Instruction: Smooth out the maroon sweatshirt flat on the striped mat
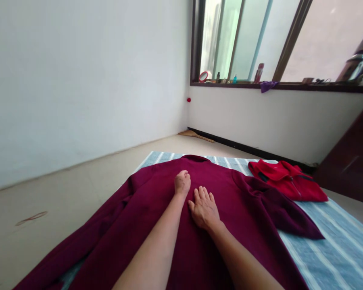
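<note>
A dark maroon long-sleeved garment [157, 209] lies spread out, its collar at the far end. My left hand [182, 183] rests on its upper middle, curled into a fist; the cloth around it is smooth, and nothing shows in the fingers. Just to the right and a little nearer, my right hand [204, 207] lies flat on the same cloth with fingers stretched out. One sleeve runs down to the left; the other bends out to the right, with some folds near the shoulder.
Under the garment is a blue and white striped cloth [329, 229]. A folded red zip-up garment [290, 181] sits on it at the right. Bottles and a small mirror [203, 76] stand on the windowsill. A thin loop [32, 218] lies on the floor, left.
</note>
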The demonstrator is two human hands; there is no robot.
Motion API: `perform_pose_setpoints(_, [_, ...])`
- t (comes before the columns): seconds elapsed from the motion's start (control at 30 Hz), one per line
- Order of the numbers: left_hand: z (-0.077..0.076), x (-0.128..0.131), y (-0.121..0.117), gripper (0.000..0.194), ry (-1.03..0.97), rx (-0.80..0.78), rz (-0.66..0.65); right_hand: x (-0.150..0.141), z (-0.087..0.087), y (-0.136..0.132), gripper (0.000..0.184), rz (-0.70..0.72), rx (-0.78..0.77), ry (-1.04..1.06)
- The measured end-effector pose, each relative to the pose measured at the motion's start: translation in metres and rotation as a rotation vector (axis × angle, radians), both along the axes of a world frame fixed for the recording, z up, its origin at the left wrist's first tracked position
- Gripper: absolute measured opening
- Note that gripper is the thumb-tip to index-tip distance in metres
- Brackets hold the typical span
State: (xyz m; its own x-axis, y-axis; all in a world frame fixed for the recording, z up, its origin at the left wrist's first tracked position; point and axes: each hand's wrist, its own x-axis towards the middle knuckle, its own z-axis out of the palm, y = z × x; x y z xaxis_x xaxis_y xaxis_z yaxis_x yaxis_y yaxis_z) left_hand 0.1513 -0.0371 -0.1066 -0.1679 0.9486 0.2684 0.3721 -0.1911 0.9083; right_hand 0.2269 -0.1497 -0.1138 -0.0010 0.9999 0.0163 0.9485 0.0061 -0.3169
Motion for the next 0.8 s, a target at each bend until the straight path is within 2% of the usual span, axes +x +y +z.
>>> perform_pose_setpoints(0.13, [0.002, -0.02, -0.039, 0.021, 0.422, -0.051, -0.209, 0.0, -0.002, -0.001, 0.064, 0.002, 0.003, 0.008])
perform_pose_setpoints(0.27, [0.005, -0.04, -0.079, 0.025, 0.709, -0.099, -0.294, 0.003, 0.005, -0.002, 0.063, 0.004, -0.004, 0.039])
perform_pose_setpoints(0.37, [0.013, -0.052, -0.106, 0.034, 0.828, -0.124, -0.312, 0.006, 0.015, -0.012, 0.065, 0.0, -0.003, 0.053])
perform_pose_setpoints(0.47, [0.021, -0.065, -0.134, 0.045, 0.983, -0.145, -0.349, 0.007, 0.021, -0.036, 0.067, 0.015, 0.01, 0.053])
perform_pose_setpoints(0.6, [0.019, -0.079, -0.165, 0.059, 1.154, -0.204, -0.358, 0.004, 0.013, -0.075, 0.073, 0.029, -0.014, 0.039])
perform_pose_setpoints(0.7, [0.015, -0.085, -0.175, 0.061, 1.164, -0.229, -0.336, 0.0, 0.006, -0.089, 0.075, 0.026, -0.016, 0.023])
perform_pose_setpoints(0.8, [0.017, -0.084, -0.178, 0.061, 1.173, -0.244, -0.331, -0.001, 0.011, -0.094, 0.075, 0.032, -0.007, 0.021])
